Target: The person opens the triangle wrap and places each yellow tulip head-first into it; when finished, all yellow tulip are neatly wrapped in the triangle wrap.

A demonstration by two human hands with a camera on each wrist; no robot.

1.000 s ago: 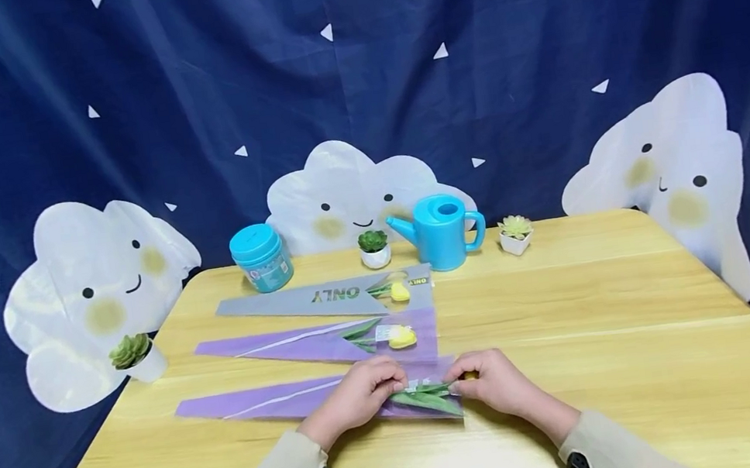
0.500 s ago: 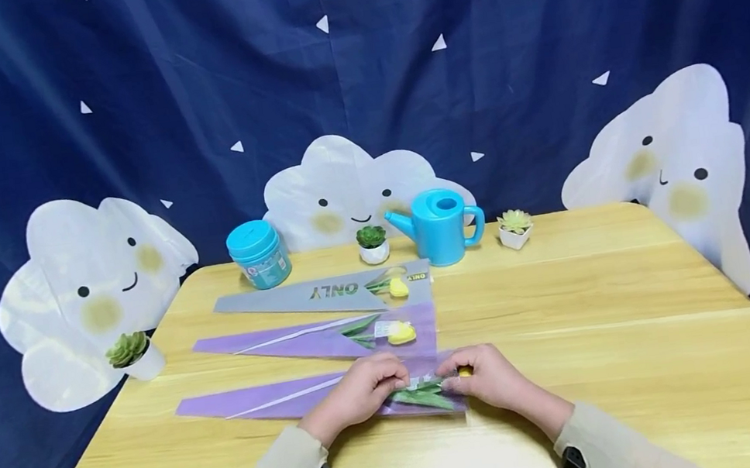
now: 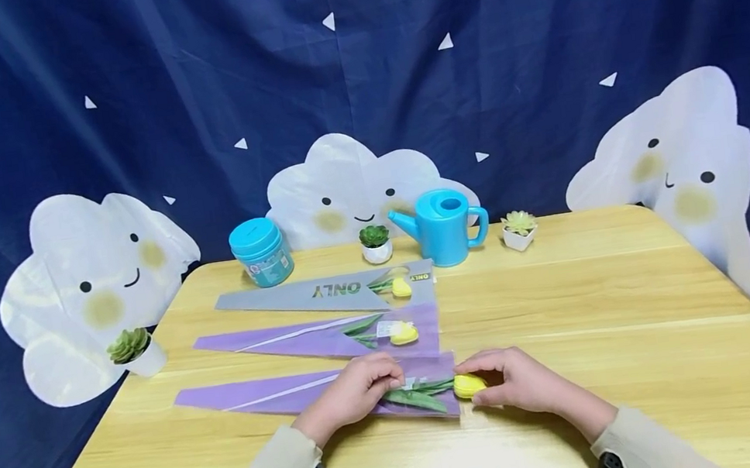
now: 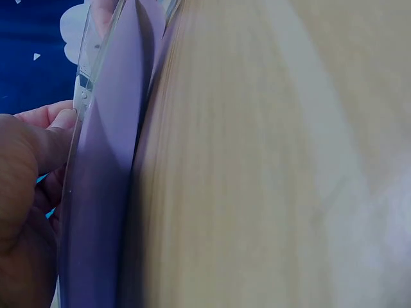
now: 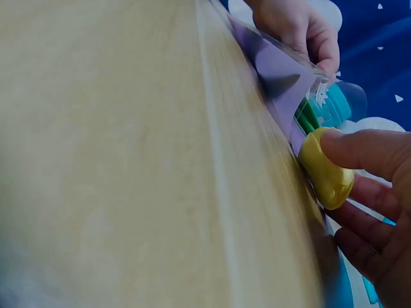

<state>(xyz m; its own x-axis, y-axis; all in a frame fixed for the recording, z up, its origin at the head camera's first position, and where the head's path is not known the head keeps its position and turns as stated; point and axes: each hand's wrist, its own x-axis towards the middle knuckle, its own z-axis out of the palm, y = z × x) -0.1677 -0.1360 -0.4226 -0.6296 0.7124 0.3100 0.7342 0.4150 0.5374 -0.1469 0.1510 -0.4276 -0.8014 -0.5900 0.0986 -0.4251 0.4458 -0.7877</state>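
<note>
The nearest purple flower sleeve (image 3: 261,395) lies flat on the table with its wide mouth to the right. Its clear front covers the green leaves (image 3: 418,399) of a tulip, whose yellow head (image 3: 469,386) sticks out past the mouth. My left hand (image 3: 355,391) pinches the sleeve's clear film near its upper edge; in the left wrist view, thumb and forefinger (image 4: 61,122) meet on that film. My right hand (image 3: 523,381) holds the yellow head between thumb and fingers, the thumb (image 5: 359,151) lying on it in the right wrist view.
Behind lie a second purple sleeve (image 3: 275,338) and a grey one (image 3: 271,300), each with a yellow tulip inside. Along the back stand a blue tub (image 3: 262,254), a watering can (image 3: 443,229) and two small potted succulents (image 3: 375,243). Another potted succulent (image 3: 144,358) stands at the left edge.
My right hand has left the sleeve's mouth, shifted right and opened wider around the tulip's head, which now shows. My left hand stays on the film.
</note>
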